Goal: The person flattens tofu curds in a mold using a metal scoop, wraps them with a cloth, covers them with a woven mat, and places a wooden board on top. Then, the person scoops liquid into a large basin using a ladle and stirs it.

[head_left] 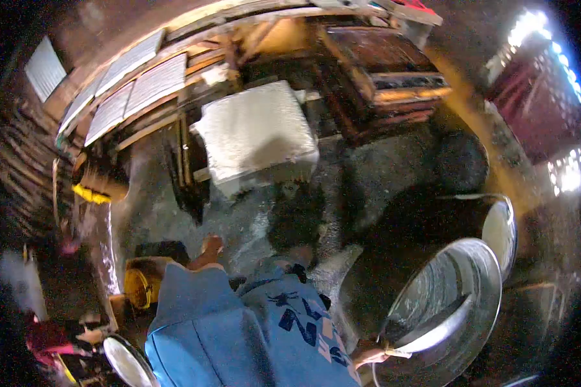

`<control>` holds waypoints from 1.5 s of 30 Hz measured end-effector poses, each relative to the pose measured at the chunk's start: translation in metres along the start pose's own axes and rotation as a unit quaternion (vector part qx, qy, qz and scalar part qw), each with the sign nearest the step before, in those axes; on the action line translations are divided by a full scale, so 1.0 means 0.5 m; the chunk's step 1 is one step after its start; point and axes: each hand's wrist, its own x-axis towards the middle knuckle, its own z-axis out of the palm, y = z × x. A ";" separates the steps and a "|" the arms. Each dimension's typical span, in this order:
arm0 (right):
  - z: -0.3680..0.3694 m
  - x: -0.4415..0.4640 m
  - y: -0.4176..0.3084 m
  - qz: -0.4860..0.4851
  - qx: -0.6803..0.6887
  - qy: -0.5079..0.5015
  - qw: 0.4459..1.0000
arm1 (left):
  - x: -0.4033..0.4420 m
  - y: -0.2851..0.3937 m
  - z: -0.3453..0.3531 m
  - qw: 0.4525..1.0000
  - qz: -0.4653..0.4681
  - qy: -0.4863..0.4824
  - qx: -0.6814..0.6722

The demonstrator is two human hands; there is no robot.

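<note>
My right hand (369, 354) is closed at the near rim of a large metal basin (490, 309), which is tilted with its hollow facing me. A long pale object (436, 327) lies across the inside, its end beside my fingers; blur hides its kind and whether I grip it as well. My left hand does not show clearly. Below me are blue clothes (203, 342), with dark lettering on one side. Past their hem is a blurred bare limb end (210, 248) that looks like a foot.
A white block-like table (258, 135) stands ahead on the wet floor (239, 226). Wooden benches (400, 71) line the back, with pale trays (132, 97) at left. A yellow container (139, 284) and a round bowl (126, 361) are at lower left. Another metal basin (500, 232) is at right.
</note>
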 end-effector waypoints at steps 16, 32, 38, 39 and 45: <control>0.712 -0.243 -0.180 0.395 0.178 -0.568 0.699 | -0.129 -0.055 -0.131 0.858 0.021 0.004 -0.513; 1.217 -0.762 -0.299 0.389 -0.082 -0.413 0.819 | -0.088 -0.434 -0.275 0.720 -0.329 -0.016 -0.611; 1.290 -0.851 -0.305 0.395 -0.086 -0.434 0.805 | 0.116 -0.436 -0.440 0.612 -0.178 -0.047 -0.769; 1.300 -0.861 -0.309 0.399 -0.084 -0.443 0.798 | 0.162 -0.495 -0.424 0.529 -0.106 -0.096 -0.837; 1.340 -0.873 -0.299 0.448 -0.039 -0.525 0.722 | 0.150 -0.606 -0.372 0.449 -0.065 -0.091 -0.886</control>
